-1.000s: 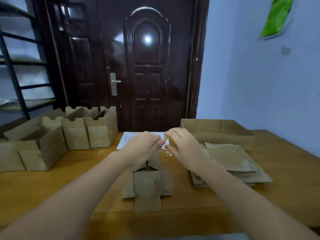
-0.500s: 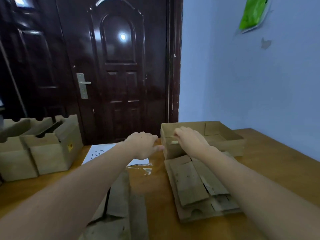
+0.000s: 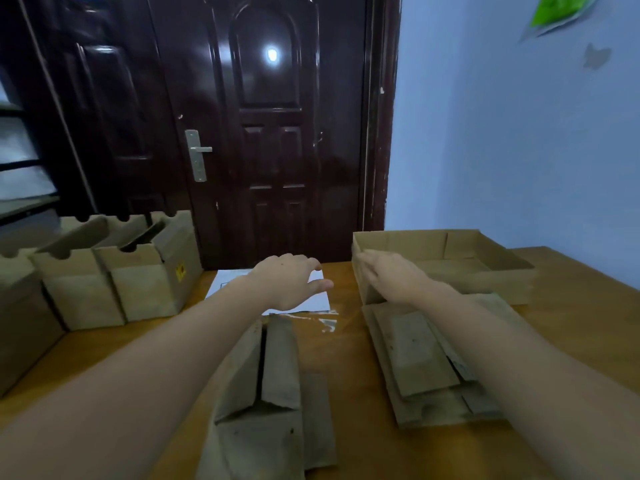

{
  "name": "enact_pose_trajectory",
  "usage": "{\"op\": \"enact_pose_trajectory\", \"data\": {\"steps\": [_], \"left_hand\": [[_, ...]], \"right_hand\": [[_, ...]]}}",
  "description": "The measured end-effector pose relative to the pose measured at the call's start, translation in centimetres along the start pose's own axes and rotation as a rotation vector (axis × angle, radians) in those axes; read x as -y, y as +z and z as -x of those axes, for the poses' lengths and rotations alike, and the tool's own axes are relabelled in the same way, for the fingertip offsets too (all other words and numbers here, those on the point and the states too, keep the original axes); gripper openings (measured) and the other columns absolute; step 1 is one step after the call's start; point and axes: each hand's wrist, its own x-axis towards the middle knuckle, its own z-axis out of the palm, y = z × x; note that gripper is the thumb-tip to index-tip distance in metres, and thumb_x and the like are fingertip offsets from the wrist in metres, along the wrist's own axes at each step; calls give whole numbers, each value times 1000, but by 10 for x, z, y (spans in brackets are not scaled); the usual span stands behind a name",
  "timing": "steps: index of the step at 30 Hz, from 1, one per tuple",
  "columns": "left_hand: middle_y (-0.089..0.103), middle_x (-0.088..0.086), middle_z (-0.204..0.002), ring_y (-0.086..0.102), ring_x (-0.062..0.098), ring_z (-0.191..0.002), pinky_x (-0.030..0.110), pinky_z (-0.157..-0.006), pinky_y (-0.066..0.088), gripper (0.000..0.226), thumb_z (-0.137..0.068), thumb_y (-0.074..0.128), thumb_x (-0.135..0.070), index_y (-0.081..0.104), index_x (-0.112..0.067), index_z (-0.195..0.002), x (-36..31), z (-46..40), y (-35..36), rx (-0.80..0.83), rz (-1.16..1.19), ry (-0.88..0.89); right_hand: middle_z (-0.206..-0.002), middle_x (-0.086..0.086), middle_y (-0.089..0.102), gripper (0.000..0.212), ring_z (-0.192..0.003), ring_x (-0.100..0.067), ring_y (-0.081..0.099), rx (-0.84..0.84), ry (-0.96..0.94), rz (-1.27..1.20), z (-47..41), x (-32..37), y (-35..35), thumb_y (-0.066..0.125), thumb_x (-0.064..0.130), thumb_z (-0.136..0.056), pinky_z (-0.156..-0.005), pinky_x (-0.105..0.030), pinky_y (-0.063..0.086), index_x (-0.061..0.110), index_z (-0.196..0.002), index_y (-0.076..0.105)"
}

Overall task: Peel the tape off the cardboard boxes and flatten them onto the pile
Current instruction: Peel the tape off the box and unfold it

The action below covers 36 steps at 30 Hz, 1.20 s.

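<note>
Boxes (image 3: 114,278) stand at left centre, at least 3 upright with open tops, insides hidden; 1 carries a yellow label (image 3: 180,272), unreadable. Right of centre, 1 shallow tray (image 3: 446,258) sits open, contents unclear. Lower right, 1 pile (image 3: 422,362) of flattened cardboard lies on the table (image 3: 571,327). Bottom centre lies 1 part-flattened box (image 3: 270,386). Left hand (image 3: 291,282) hovers spread over 1 white sheet (image 3: 225,284); right hand (image 3: 391,278) reaches, fingers straight, to the tray's corner. Peeled tape (image 3: 327,323) lies between them.

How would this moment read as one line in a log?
left hand: open over paper | right hand: open at tray box | opened box: not piled
</note>
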Motion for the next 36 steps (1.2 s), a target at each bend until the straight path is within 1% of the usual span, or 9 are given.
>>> {"op": "enact_pose_trajectory", "data": {"steps": [3, 10, 14, 18, 21, 24, 26, 30, 36], "left_hand": [[44, -2, -157, 48, 24, -137, 43, -111, 39, 67, -102, 33, -68, 40, -28, -155, 9, 46, -12, -29, 54, -41], [44, -6, -157, 46, 22, -140, 43, -113, 39, 60, -103, 37, -62, 43, -29, -153, 11, 152, -11, -36, 174, -64], [53, -8, -146, 51, 18, -132, 38, -107, 42, 41, -109, 38, -45, 49, -32, -146, 6, 196, -7, -53, 208, 4], [56, -6, -143, 56, 21, -125, 35, -99, 45, 38, -108, 37, -33, 47, -34, -145, 5, 216, 8, -63, 195, -5], [51, -1, -152, 53, 23, -131, 35, -107, 44, 48, -104, 38, -18, 42, -27, -151, 2, 221, 20, -24, 109, -54], [27, -7, -167, 46, 23, -140, 35, -111, 42, 68, -100, 37, -6, 22, -29, -162, -3, 230, 29, 14, 35, -37], [24, -8, -167, 49, 24, -134, 38, -109, 43, 64, -103, 38, -12, 18, -30, -162, -5, 232, 34, -25, -39, -22], [45, -6, -150, 46, 21, -127, 36, -108, 35, 47, -107, 38, -38, 36, -31, -154, -7, 232, 40, -183, -138, 51], [54, -8, -128, 47, 16, -121, 32, -106, 34, 43, -103, 43, -54, 53, -32, -139, -18, 224, 49, -368, -188, 76]], "right_hand": [[-164, 4, 33, 54, -145, -18, 39, 48, -118, -52, 43, 41, -17, 45, 39, -107, -118, -38, 34, 26, -158, 34], [-163, 7, 33, 58, -149, -11, 31, 123, -296, -53, 122, 118, -47, 46, 45, -106, -120, -29, 25, 24, -158, 34], [-162, 8, 36, 61, -147, -13, 35, 162, -360, -83, 153, 155, -51, 49, 50, -103, -119, -34, 32, 31, -158, 32], [-153, 7, 44, 61, -133, -20, 49, 183, -366, 42, 177, 184, -40, 48, 58, -101, -104, -44, 48, 38, -156, 31], [-141, 3, 53, 52, -125, -22, 51, 164, -353, 40, 185, 193, -26, 49, 51, -102, -100, -44, 48, 37, -152, 40], [-139, 3, 54, 39, -127, -21, 50, 147, -346, -15, 185, 191, -18, 46, 31, -106, -106, -38, 42, 29, -144, 53], [-140, 5, 54, 38, -129, -18, 48, 150, -331, -50, 183, 185, -14, 45, 22, -107, -109, -35, 40, 29, -142, 57], [-144, 9, 51, 51, -128, -17, 49, 102, -314, -11, 182, 171, -13, 43, 2, -101, -96, -33, 47, 34, -138, 59], [-146, 11, 47, 49, -133, -18, 44, 101, -195, -28, 192, 169, -14, 42, 56, -95, -98, -40, 47, 40, -140, 55]]}}
